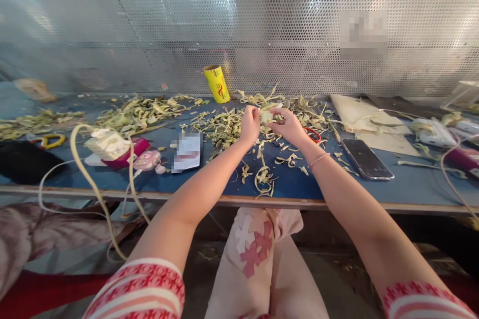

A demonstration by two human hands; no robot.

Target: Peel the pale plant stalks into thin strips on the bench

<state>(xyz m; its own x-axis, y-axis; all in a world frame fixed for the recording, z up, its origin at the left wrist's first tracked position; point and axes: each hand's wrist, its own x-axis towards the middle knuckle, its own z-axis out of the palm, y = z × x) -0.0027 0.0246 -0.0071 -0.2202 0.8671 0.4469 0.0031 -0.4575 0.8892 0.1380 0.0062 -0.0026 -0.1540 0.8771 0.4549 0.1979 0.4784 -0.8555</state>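
Above a pile of dried, pale green plant pieces (228, 127), both hands meet at a pale green leafy piece (266, 115). My left hand (250, 123) pinches its left side, fingertips pressed together. From the other side, my right hand (289, 125) grips it between thumb and curled fingers. The lower end of the piece merges with the pile behind it. A red loop (313, 134), like a scissor handle, shows beside my right wrist. Loose curled strips (264, 179) lie on the blue table (232, 189) below the hands.
A yellow cardboard tube (217, 83) stands against the perforated metal wall (262, 20). A phone (367, 159) lies right, beside beige sheets (366, 114). Left are a labelled dark packet (187, 152), a charger with thick cable (108, 144), yellow-handled scissors (52, 140) and another leaf heap (138, 112).
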